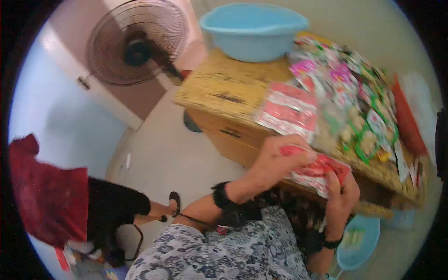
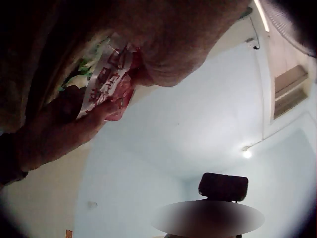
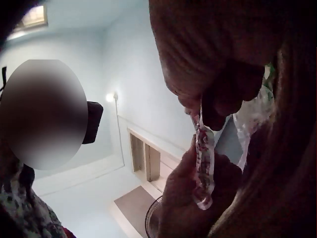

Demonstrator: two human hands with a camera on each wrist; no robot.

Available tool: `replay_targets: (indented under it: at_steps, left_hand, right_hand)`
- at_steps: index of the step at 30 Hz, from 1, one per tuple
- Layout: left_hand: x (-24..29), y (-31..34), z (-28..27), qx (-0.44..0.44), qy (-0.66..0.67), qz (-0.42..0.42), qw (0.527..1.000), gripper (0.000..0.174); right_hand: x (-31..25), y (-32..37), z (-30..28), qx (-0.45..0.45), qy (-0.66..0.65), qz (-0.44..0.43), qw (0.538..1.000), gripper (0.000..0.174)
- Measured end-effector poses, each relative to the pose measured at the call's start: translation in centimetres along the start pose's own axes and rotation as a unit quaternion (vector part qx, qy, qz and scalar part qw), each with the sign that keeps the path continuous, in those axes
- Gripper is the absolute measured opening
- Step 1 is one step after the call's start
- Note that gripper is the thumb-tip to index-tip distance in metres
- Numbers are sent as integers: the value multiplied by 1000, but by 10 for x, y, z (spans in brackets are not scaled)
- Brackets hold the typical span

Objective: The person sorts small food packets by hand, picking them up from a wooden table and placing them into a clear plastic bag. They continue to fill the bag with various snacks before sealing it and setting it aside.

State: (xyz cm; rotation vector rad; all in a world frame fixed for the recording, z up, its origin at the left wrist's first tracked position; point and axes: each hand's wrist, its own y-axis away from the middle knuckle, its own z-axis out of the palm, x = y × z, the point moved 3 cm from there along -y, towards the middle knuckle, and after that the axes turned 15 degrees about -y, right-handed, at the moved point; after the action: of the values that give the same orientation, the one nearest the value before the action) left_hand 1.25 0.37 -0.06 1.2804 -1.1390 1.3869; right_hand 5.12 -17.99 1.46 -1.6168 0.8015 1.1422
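Observation:
Both hands hold a small red and white plastic packet (image 1: 322,171) over the front edge of the wooden table (image 1: 224,88). My left hand (image 1: 282,158) grips its left end, thumb on top. The right hand (image 1: 343,191) pinches the right end between thumb and fingers. In the left wrist view the packet (image 2: 106,82) shows red print on a pale band. It appears edge-on in the right wrist view, a thin clear-edged packet (image 3: 204,158) between the two hands. A flat red and white bag (image 1: 289,109) lies on the table just beyond them.
Many colourful packets (image 1: 345,79) are heaped on the table's right side, beside a red tray-like object (image 1: 410,121). A blue basin (image 1: 256,35) stands at the back. Another blue basin (image 1: 373,228) is low at right. A fan (image 1: 137,46) and another person (image 1: 51,196) are at left.

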Motion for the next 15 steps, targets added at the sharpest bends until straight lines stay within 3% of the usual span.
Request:
replay_targets:
  at_steps: [3,5,8,10,11,12,14,15]
  left_hand:
    - [3,-4,3,41,-103,50,993,14]
    - [8,-6,9,39,-75,24,996,14]
    - [15,-11,13,-3,-125,17,992,15]
    - [20,-13,18,-47,-196,41,979,16]
    - [15,-13,21,-72,-169,31,983,17]
    - [16,-14,22,-30,-161,53,985,18]
    - [18,-17,22,55,-145,100,983,22]
    - [22,-18,18,84,-211,138,964,25]
  right_hand:
    - [12,3,-12,22,-130,82,988,24]
    - [23,6,-25,13,-245,158,957,24]
    - [9,2,-24,27,-204,149,967,21]
    - [7,-1,-25,46,-123,86,988,18]
    - [9,0,-32,43,-86,73,993,18]
    - [11,0,-40,40,-49,60,996,19]
    - [18,3,-59,113,-93,45,988,19]
    - [19,4,-66,149,-115,38,981,20]
